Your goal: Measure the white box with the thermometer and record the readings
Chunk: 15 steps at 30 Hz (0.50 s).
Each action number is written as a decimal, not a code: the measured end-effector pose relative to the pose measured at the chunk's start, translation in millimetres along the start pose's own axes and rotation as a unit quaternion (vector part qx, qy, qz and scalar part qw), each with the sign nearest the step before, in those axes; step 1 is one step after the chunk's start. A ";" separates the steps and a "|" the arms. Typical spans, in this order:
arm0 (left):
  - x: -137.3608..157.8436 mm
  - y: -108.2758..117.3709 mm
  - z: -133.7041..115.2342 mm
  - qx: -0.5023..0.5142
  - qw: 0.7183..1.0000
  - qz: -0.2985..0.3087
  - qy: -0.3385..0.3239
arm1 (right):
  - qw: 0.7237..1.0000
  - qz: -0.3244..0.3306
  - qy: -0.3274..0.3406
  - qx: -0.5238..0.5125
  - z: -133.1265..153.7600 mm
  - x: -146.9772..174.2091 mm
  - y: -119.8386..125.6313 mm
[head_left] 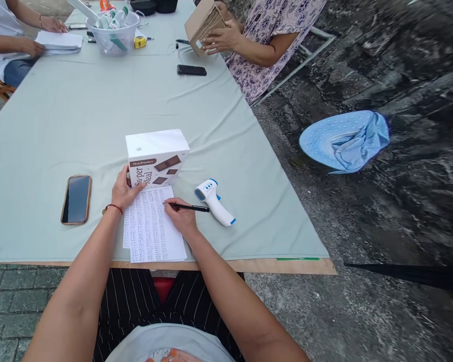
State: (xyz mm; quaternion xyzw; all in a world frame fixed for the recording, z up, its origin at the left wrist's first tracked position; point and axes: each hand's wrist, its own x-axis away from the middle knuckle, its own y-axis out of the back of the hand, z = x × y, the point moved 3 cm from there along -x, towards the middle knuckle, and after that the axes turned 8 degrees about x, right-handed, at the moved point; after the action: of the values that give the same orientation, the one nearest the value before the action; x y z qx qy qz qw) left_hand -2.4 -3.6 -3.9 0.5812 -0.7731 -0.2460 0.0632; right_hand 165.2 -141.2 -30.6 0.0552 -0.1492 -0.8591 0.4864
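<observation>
A white and brown box, printed with "NutriMotion" and chocolate-like bars, stands upright on the table. My left hand grips its lower left corner, thumb across the front. Below the box lie overlapping sheets of paper covered in rows of small dark writing. A black pen is held in my right hand, which rests on the right side of the paper; the pen's tip points left over the sheet. Just right of that hand lies a white and blue infrared thermometer.
A phone lies to the left, a black case farther back. A clear basket of bottles stands beside a yellow tape measure. One person holds a cardboard box; another has papers. A blue hat appears at right.
</observation>
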 end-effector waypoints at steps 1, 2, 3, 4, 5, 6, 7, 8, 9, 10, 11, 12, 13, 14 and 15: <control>0.2 -0.1 -0.8 0.001 1.000 0.001 0.002 | 1.000 0.000 0.002 0.006 -0.5 0.1 0.0; 0.4 -0.2 -1.8 0.001 1.000 0.001 0.003 | 1.000 0.000 0.005 0.011 -1.0 0.2 0.0; 0.6 -0.3 -2.8 0.002 1.000 0.002 0.003 | 1.000 0.000 0.006 0.017 -1.3 0.2 0.1; 0.8 -0.4 -3.6 0.003 1.000 0.003 0.002 | 1.000 0.000 0.008 0.021 -1.6 0.3 0.1; 0.9 -0.6 -4.3 0.004 1.000 0.003 0.001 | 1.000 0.000 0.009 0.024 -1.7 0.4 0.1; 1.0 -0.8 -4.8 0.006 1.000 0.004 -0.001 | 1.000 0.001 0.011 0.024 -1.7 0.4 0.1; 1.1 -1.0 -5.0 0.008 1.000 0.005 -0.003 | 1.000 0.002 0.013 0.024 -1.6 0.5 0.1; 1.2 -1.1 -5.0 0.009 1.000 0.005 -0.003 | 1.000 0.002 0.015 0.024 -1.6 0.6 0.2; 1.4 -1.2 -4.9 0.009 1.000 0.006 -0.002 | 1.000 0.001 0.016 0.024 -1.5 0.6 0.3; 1.5 -1.3 -4.8 0.008 1.000 0.007 0.000 | 1.000 0.001 0.016 0.024 -1.5 0.7 0.4; 1.6 -1.2 -4.9 0.007 1.000 0.007 0.002 | 1.000 0.001 0.015 0.026 -1.6 0.7 0.5; 1.7 -1.0 -5.2 0.006 1.000 0.007 0.004 | 1.000 0.002 0.014 0.027 -1.6 0.8 0.7; 1.8 -0.8 -5.7 0.005 1.000 0.008 0.005 | 0.999 0.003 0.013 0.029 -1.6 0.8 0.8; 1.8 -0.5 -6.3 0.004 1.000 0.008 0.007 | 0.999 0.003 0.013 0.030 -1.5 0.8 1.0; 1.9 -0.2 -6.9 0.004 1.000 0.009 0.007 | 0.999 0.004 0.013 0.031 -1.3 0.9 1.1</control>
State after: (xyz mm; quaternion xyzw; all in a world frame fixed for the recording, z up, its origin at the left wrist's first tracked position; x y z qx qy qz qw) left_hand -0.2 -7.5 1.6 0.5761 -0.7788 -0.2383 0.0690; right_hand 166.0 -142.7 -31.5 0.0808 -0.1694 -0.8515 0.4896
